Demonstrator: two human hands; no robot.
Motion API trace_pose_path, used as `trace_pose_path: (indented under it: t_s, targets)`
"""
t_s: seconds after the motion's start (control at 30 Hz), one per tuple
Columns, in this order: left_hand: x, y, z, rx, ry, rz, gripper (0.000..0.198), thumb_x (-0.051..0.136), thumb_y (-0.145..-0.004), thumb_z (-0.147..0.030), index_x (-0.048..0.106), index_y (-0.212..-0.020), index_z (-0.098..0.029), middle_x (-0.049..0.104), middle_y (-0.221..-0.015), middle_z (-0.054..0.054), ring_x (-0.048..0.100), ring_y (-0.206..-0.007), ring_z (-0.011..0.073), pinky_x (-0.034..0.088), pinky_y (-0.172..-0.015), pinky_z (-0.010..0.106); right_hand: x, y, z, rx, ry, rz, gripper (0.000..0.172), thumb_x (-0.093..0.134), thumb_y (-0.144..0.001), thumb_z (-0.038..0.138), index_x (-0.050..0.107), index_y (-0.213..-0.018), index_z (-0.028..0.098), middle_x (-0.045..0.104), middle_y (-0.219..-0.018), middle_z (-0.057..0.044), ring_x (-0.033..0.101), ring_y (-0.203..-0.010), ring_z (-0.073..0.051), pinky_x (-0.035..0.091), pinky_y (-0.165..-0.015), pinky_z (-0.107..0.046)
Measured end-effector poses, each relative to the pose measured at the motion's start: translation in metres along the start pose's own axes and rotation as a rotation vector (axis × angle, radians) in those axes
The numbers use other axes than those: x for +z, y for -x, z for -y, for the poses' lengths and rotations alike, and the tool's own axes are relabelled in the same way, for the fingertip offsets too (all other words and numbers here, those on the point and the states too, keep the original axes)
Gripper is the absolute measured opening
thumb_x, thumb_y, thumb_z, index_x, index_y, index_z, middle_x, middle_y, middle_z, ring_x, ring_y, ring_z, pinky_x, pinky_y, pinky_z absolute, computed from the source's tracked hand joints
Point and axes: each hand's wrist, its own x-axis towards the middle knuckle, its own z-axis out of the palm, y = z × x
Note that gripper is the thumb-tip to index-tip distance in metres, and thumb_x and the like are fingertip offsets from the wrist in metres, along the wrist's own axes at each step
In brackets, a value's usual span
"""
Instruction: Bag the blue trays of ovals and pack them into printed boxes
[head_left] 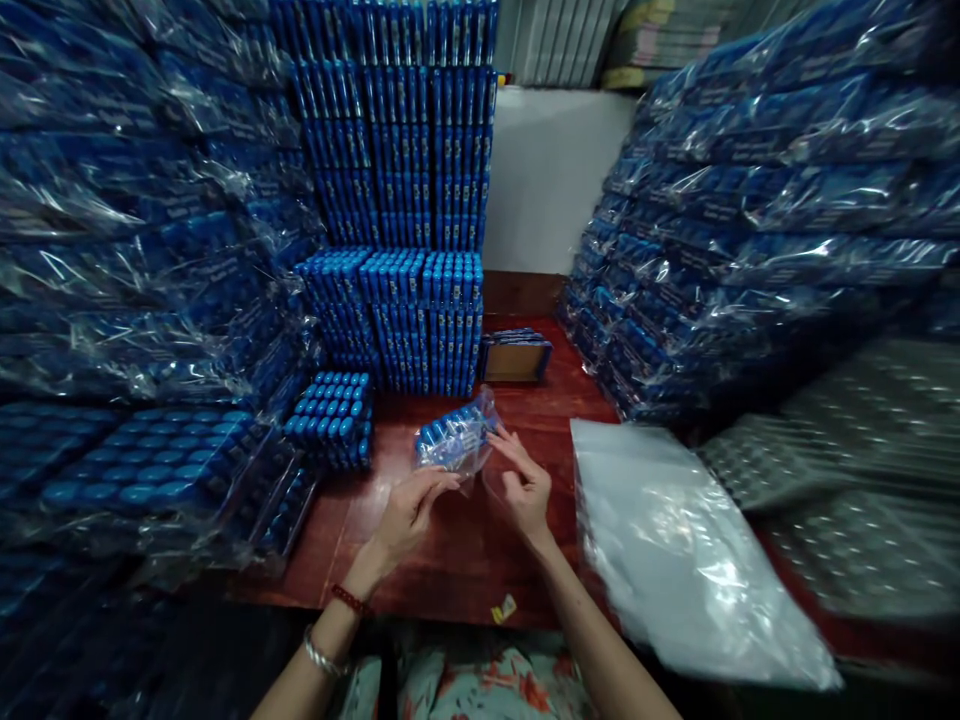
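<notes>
Your left hand (pixel 409 515) grips the lower edge of a clear plastic bag (pixel 457 440) filled with small blue items, thumb and fingers pinched on the film. Your right hand (pixel 523 487) sits just beside it on the other side, fingers half curled, with 2 fingertips touching the bag's right edge; you hold the film there only lightly. The bag hangs between both hands, just above the red-brown table (pixel 450 560), tilted so its far end points up and away from you.

Left of your left hand, an unwrapped block of blue items (pixel 330 415) stands on the table, and further left lie wrapped packs (pixel 142 470) of the same goods. Beyond both hands rises a tall stack of blue items (pixel 409 200), with a small open box (pixel 516 355) just right of its foot. Right of your right hand lies a pile of empty clear bags (pixel 675 540), near but not touching it. Further right, a wall of wrapped blue packs (pixel 750 220) leans up from the table. Near your left wrist, a small yellow scrap (pixel 503 608) rests at the table's near edge.
</notes>
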Motion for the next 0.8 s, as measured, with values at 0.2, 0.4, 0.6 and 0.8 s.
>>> trace_pose_path:
  t_s: [0.2, 0.4, 0.6, 0.8]
  targets:
    - [-0.002, 0.000, 0.015, 0.236, -0.192, 0.069, 0.027, 0.042, -0.089, -0.013, 0.064, -0.104, -0.020, 0.070, -0.103, 0.007, 0.062, -0.104, 0.0176, 0.049, -0.094, 0.036, -0.012, -0.034, 0.045, 0.206, 0.086, -0.153, 0.044, 0.049, -0.083, 0.043, 0.046, -0.118, 0.016, 0.060, -0.092, -0.007, 0.057, -0.084, -0.019, 0.046, -0.079, -0.036]
    - [0.004, 0.001, 0.014, 0.343, -0.301, 0.091, 0.030, 0.038, -0.090, -0.008, 0.059, -0.110, -0.018, 0.070, -0.099, 0.008, 0.063, -0.102, 0.0167, 0.047, -0.097, 0.038, 0.022, -0.060, 0.082, 0.065, 0.580, -0.021, 0.052, 0.047, -0.083, 0.032, 0.035, -0.130, 0.012, 0.060, -0.091, -0.011, 0.056, -0.086, -0.025, 0.040, -0.079, -0.042]
    - [-0.017, 0.007, 0.023, 0.387, -0.377, 0.078, 0.025, 0.041, -0.088, -0.005, 0.060, -0.098, -0.018, 0.071, -0.100, 0.005, 0.063, -0.104, 0.0156, 0.016, -0.115, 0.050, 0.003, -0.018, 0.030, 0.295, 0.068, -0.247, 0.031, 0.048, -0.082, 0.024, 0.039, -0.112, 0.018, 0.049, -0.067, 0.004, 0.051, -0.064, -0.012, 0.041, -0.068, -0.026]
    - [-0.033, 0.010, 0.044, 0.343, -0.271, 0.205, 0.028, 0.036, -0.088, -0.007, 0.060, -0.099, -0.016, 0.068, -0.103, 0.010, 0.059, -0.107, 0.0169, 0.040, -0.103, 0.041, 0.018, 0.017, -0.039, 0.575, -0.267, -0.312, 0.034, 0.055, -0.075, 0.037, 0.039, -0.098, 0.020, 0.051, -0.072, 0.003, 0.051, -0.063, -0.010, 0.042, -0.062, -0.023]
